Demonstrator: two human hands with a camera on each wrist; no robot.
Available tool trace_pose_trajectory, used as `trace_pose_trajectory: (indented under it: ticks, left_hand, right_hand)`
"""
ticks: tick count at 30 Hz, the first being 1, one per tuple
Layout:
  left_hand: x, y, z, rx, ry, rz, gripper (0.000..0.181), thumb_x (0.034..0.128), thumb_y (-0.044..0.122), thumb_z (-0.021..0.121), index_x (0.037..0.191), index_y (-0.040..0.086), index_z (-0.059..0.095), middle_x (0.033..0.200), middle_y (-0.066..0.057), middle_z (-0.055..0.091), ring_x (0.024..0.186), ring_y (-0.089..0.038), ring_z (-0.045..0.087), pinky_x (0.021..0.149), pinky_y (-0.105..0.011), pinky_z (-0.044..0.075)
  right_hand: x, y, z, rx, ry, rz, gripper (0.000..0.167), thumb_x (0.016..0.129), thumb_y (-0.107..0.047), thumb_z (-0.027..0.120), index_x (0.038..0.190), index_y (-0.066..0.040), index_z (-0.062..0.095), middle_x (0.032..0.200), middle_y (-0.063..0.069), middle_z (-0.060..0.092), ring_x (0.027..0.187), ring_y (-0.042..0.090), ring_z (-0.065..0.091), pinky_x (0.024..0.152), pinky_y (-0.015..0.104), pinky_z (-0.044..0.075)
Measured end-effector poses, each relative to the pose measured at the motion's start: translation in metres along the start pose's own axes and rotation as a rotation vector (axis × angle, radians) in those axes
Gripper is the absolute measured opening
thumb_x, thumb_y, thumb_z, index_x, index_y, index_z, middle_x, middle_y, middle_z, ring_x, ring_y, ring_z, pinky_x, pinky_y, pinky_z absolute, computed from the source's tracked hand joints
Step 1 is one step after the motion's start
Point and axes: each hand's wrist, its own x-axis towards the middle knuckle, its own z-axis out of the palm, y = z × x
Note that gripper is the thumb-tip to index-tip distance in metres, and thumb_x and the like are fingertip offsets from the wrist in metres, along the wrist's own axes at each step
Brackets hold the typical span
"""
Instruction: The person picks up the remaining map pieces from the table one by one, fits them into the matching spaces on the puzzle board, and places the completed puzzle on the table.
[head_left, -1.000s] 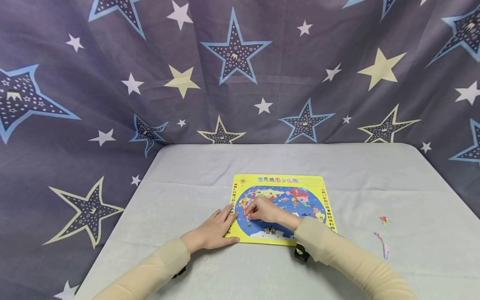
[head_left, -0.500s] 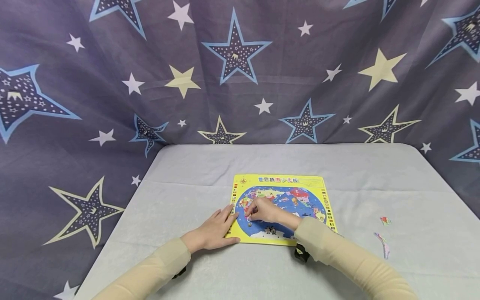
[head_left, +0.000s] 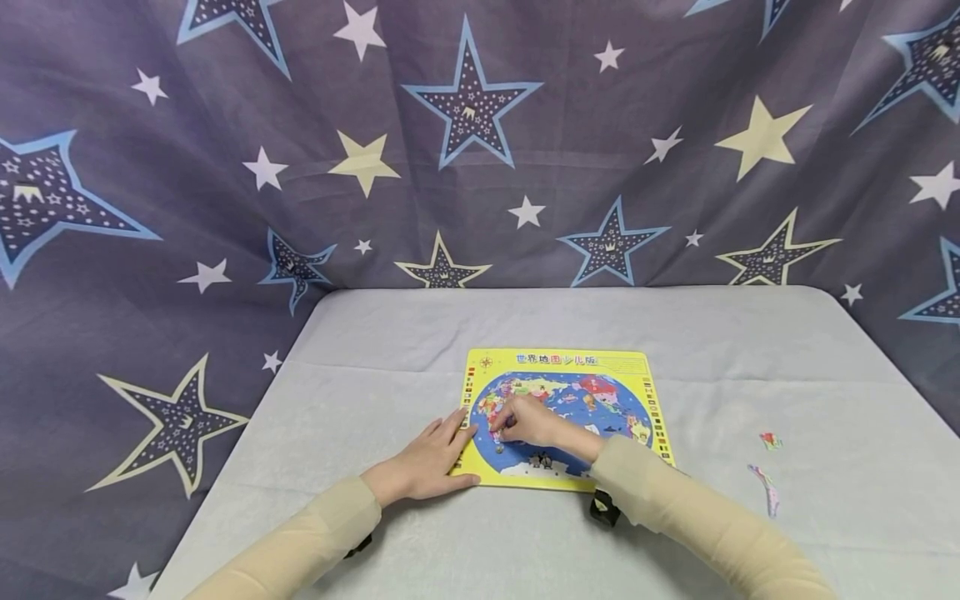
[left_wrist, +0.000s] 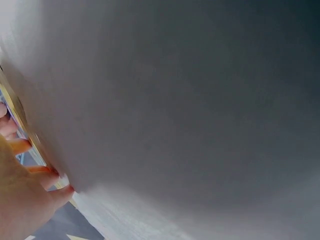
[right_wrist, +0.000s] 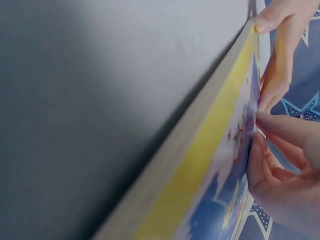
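A yellow-bordered world map puzzle board (head_left: 555, 481) lies on the grey-covered table in the head view. My left hand (head_left: 427, 462) rests with spread, fairly straight fingers on its left edge, the thumb at the lower left corner. Over the left part of the blue map, my right hand (head_left: 528, 419) pinches a small pinkish puzzle piece (head_left: 495, 434) with thumb and index finger. Most of that piece is hidden by the fingers. In the right wrist view, the pinching fingertips (right_wrist: 258, 137) are right at the board's surface.
To the right of the board lie a small red-and-green puzzle piece (head_left: 770, 441) and a long, thin pink-purple puzzle piece (head_left: 767, 490). Behind the table (head_left: 750, 333) hangs a dark curtain (head_left: 555, 167) patterned with stars.
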Motion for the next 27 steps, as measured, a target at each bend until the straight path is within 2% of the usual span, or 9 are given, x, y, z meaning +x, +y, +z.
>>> trace_pose_trajectory:
  ticks: [7,16,23,27]
  left_hand:
    - [0.000,0.001,0.000,0.000,-0.013,-0.012,0.081,0.0849,0.063,0.032,0.141,0.006,0.021,0.147,-0.016,0.006,0.134,-0.024,0.008,0.107,-0.042,0.014]
    - [0.000,0.001,-0.001,-0.004,-0.022,-0.025,0.081,0.0847,0.063,0.032,0.141,0.006,0.020,0.147,-0.016,0.004,0.135,-0.024,0.007,0.107,-0.042,0.013]
    - [0.000,0.002,-0.001,0.006,-0.018,-0.019,0.080,0.0851,0.062,0.033,0.141,0.006,0.021,0.147,-0.016,0.006,0.134,-0.024,0.008,0.107,-0.042,0.015]
    - [0.000,0.003,-0.002,0.008,-0.015,-0.018,0.080,0.0851,0.062,0.034,0.141,0.005,0.021,0.146,-0.017,0.007,0.134,-0.024,0.009,0.107,-0.042,0.015]
  right_hand:
    - [-0.007,-0.001,-0.005,0.070,-0.024,0.027,0.017,0.077,0.001,0.064,0.093,0.000,0.069,0.084,0.008,0.061,0.076,0.015,0.056,0.064,0.019,0.047]
    - [-0.018,0.006,-0.017,0.194,-0.056,0.001,0.018,0.078,0.002,0.062,0.095,0.004,0.066,0.090,0.013,0.063,0.075,0.016,0.058,0.065,0.018,0.048]
    - [-0.033,0.007,-0.028,0.198,-0.066,0.031,0.020,0.081,-0.001,0.059,0.101,0.003,0.064,0.095,0.014,0.062,0.077,0.016,0.059,0.064,0.020,0.049]
    - [-0.041,0.008,-0.035,0.212,-0.059,0.054,0.022,0.082,-0.002,0.059,0.103,0.003,0.063,0.100,0.016,0.062,0.072,0.015,0.058,0.058,0.021,0.047]
